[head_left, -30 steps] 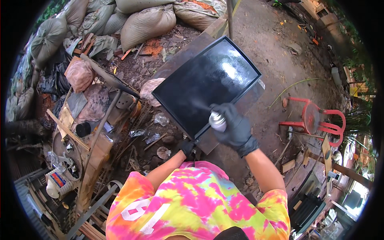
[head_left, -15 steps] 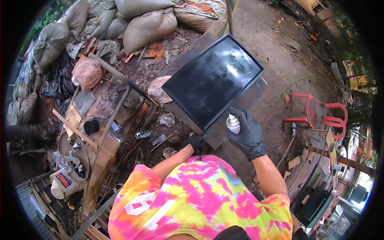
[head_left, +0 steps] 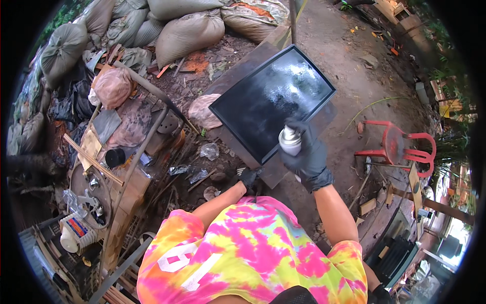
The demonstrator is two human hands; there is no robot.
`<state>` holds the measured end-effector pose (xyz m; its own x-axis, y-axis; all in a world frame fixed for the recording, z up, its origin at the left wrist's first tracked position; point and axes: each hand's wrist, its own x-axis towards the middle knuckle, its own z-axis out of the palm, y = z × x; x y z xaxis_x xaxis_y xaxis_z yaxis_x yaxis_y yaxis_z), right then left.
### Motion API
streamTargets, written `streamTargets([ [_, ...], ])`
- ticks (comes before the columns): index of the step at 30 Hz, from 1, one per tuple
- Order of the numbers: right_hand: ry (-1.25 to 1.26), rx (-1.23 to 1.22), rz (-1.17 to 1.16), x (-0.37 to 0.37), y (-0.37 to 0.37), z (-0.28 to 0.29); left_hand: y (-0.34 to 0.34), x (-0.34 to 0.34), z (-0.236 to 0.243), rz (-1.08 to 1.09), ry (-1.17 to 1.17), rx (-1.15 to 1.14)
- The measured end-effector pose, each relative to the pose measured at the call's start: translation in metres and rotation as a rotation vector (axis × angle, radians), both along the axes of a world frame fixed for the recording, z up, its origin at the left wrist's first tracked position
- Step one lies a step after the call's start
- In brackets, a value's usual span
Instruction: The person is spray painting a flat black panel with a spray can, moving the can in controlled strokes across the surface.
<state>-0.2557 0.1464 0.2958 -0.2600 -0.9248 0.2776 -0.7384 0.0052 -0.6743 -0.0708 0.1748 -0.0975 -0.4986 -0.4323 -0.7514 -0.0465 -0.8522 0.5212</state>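
A shallow black rectangular tray (head_left: pixel 253 114) with a raised rim lies on a brown board (head_left: pixel 280 172). Its far right part is glossy with a mottled, speckled reflection, while the near left looks duller. My right hand (head_left: pixel 308 161), in a dark glove, is closed around a silver-white spray can (head_left: pixel 289 142) just over the tray's near right edge. A finger reaches up by the can's top. At the tray's near corner is my left hand (head_left: pixel 249 178), also gloved in black, by the edge of the board. Its fingers are partly hidden.
Stuffed sacks (head_left: pixel 190 38) are piled at the far left. A metal-framed stand (head_left: pixel 147 88) with cloths and scraps is on the left. A red plastic chair (head_left: pixel 395 144) lies on the right, near scrap wood. A pole (head_left: pixel 293 23) rises behind the tray.
My right hand has brought the spray can left and slightly away from me, over the tray's edge. The tray's shine has turned more speckled. My left hand stays at the near corner.
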Motion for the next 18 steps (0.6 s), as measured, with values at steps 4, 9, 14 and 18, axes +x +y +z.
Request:
streamTargets([
  [4, 0.044, 0.208, -0.017, -0.011, 0.012, -0.004, -0.002, 0.004, 0.007, -0.014, 0.057, -0.096],
  [9, 0.229, 0.076, -0.334, -0.089, -0.033, -0.012, -0.011, 0.024, 0.002, -0.203, -0.010, -0.452],
  [14, 0.193, 0.117, -0.463, -0.138, -0.029, -0.012, -0.023, 0.039, 0.018, -0.042, 0.060, 0.063],
  [18, 0.069, 0.038, -0.352, -0.101, 0.009, -0.017, -0.025, 0.043, 0.041, 0.012, -0.032, 0.221],
])
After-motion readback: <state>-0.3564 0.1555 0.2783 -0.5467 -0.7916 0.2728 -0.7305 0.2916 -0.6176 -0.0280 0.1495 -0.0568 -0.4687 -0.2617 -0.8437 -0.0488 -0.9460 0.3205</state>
